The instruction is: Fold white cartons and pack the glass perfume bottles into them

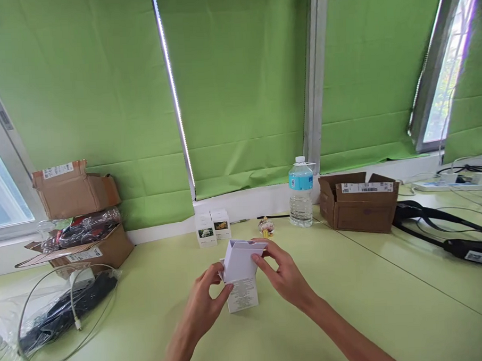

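Both hands grip a small white carton (240,261) above the table, in the lower middle of the head view. My left hand (206,294) pinches its left side between thumb and fingers. My right hand (282,269) has thumb and forefinger closed on the top right edge, by a folded flap. Below the plain white part is a panel with small grey print (243,296), too fine to read. The inside of the carton is hidden. Farther back stand two small white boxes with flower pictures, a front one (203,237) and another (222,226). A small round glass ornament with gold parts (266,227) sits to their right.
A water bottle (301,196) stands near the wall, beside an open brown cardboard box (362,212). A black strapped device (463,245) lies at right. Stacked cardboard boxes (76,195), a cable (74,305) and a plastic-wrapped black item (66,310) occupy the left.
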Demonstrator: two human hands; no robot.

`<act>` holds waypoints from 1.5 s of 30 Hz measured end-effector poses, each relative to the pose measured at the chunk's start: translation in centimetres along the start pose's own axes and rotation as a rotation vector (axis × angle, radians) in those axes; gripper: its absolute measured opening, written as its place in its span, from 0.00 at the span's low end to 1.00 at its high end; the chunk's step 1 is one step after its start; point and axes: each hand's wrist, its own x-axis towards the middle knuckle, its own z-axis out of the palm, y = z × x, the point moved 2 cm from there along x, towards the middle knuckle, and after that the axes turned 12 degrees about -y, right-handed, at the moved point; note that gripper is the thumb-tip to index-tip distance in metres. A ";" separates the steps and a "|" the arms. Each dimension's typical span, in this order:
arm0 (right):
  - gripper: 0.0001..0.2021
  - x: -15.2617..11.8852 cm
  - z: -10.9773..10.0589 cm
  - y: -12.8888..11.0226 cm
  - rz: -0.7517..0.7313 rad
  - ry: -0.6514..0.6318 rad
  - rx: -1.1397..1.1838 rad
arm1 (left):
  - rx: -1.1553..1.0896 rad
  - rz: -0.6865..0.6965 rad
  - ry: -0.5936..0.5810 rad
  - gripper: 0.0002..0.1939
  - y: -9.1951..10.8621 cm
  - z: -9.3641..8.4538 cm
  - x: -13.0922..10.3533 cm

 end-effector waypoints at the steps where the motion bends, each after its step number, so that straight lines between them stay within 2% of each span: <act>1: 0.12 0.0 0.0 0.1 0.008 -0.001 -0.010 | 0.006 0.004 -0.002 0.16 0.0 0.0 0.0; 4: 0.14 0.1 -0.1 0.3 0.034 -0.009 -0.033 | 0.039 0.017 0.006 0.15 0.0 0.0 -0.1; 10: 0.15 0.1 0.0 0.1 0.010 -0.024 -0.099 | 0.143 0.032 0.012 0.07 -0.1 0.1 -0.2; 17: 0.14 -0.2 0.6 0.0 -0.013 -0.044 -0.108 | 0.131 0.015 0.006 0.07 -0.2 0.3 -0.2; 25: 0.11 -0.4 0.8 -0.6 -0.020 -0.070 -0.153 | 0.058 -0.064 -0.006 0.14 -0.4 0.6 -0.4; 34: 0.10 -0.3 0.9 -0.6 -0.066 -0.010 -0.242 | 0.066 -0.023 0.009 0.23 -0.7 1.0 -0.3; 38: 0.14 -0.3 0.7 -0.5 -0.045 -0.039 -0.252 | 0.056 -0.017 0.013 0.30 -0.7 1.1 -0.3; 45: 0.13 -0.4 0.4 -1.0 -0.043 -0.117 -0.278 | 0.048 -0.020 0.033 0.32 -1.5 1.2 -0.2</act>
